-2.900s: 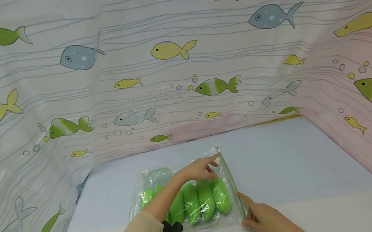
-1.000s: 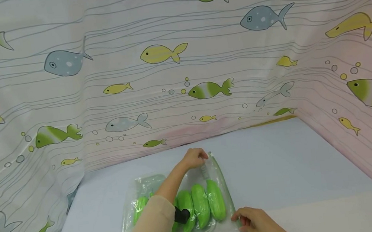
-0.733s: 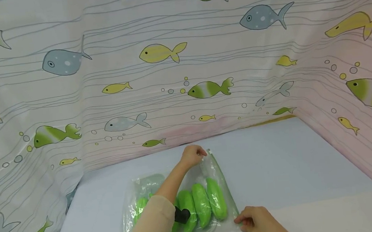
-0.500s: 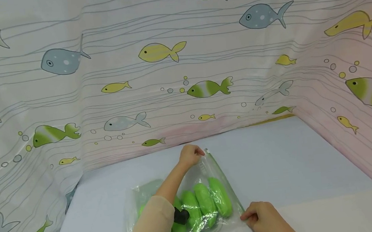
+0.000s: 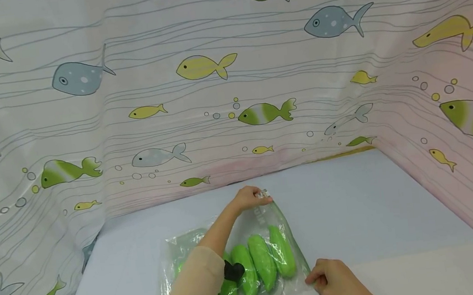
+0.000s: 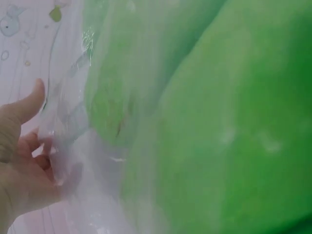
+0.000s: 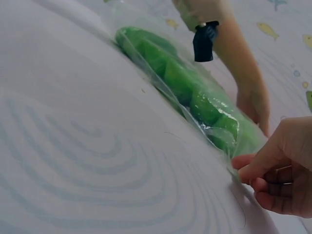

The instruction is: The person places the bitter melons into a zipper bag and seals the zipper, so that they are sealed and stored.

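A clear zip bag (image 5: 210, 226) holds several plump green, cucumber-like pieces (image 5: 262, 262) side by side. Its green zip strip runs down the right side. At the strip's far corner, my left hand (image 5: 250, 197) grips the bag's edge; in the left wrist view, one finger stands out from it and another digit shows through the plastic. My right hand (image 5: 334, 278) pinches the near end of the strip between thumb and forefinger, as the right wrist view also shows. The left forearm hides the bag's left part and some green pieces.
The bag lies on a pale table (image 5: 375, 210) with a white band along the front. Behind and beside it stands a fish-print curtain (image 5: 218, 135). A black strap piece (image 5: 233, 270) sits on the left wrist, above the bag.
The left hand has gone from an outstretched finger on the strip to gripping the far corner. The strip bends more now, and the right hand has shifted slightly down at the near end.
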`<state>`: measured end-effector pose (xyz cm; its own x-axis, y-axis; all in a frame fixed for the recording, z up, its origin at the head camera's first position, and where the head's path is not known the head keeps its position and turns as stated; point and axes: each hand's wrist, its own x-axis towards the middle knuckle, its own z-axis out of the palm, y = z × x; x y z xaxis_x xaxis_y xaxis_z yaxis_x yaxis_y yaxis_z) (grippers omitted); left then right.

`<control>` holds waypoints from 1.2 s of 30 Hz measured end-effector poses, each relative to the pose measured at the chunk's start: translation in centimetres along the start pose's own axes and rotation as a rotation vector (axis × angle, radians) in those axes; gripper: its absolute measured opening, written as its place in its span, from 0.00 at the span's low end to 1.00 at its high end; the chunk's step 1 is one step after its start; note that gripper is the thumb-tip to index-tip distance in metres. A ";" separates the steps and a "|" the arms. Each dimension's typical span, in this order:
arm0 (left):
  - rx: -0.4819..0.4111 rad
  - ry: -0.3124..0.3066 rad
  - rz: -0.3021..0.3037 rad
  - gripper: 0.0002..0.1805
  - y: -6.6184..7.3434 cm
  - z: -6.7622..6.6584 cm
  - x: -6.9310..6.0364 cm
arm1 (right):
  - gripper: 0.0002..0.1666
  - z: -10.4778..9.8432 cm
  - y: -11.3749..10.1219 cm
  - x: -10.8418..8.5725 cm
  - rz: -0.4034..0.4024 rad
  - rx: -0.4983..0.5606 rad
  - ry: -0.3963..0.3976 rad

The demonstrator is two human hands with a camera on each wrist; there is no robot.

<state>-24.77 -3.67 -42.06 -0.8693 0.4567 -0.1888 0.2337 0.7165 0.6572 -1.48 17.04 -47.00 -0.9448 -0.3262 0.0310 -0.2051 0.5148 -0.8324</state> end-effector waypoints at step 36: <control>-0.086 -0.006 0.043 0.19 -5.2 -3.4 -3.3 | 0.19 -1.3 -0.6 -0.8 0.160 -0.079 0.119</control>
<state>-24.60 -10.67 -42.39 -0.8569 0.4889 -0.1632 0.2322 0.6488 0.7247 -0.96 17.97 -45.83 -0.9895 -0.1416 -0.0290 -0.0649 0.6144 -0.7863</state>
